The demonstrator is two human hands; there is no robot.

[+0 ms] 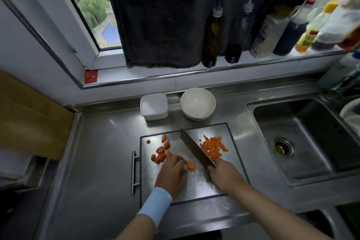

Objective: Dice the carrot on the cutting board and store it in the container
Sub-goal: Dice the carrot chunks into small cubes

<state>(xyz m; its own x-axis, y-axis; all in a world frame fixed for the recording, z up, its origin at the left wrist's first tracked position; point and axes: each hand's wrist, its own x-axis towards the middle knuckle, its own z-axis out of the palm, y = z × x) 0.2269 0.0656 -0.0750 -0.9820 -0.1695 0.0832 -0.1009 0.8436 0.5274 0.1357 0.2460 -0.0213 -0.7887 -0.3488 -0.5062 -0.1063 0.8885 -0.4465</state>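
With our right hand [224,176] clamped on the knife [196,151] and our left hand [172,173] seemingly pinching a carrot chunk [191,165] on the cutting board [194,187] just beside the blade, we risk cutting ourselves if the round piece rolls

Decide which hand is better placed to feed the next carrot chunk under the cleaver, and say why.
Left hand: it rests beside the carrot chunks; the right hand grips the cleaver.
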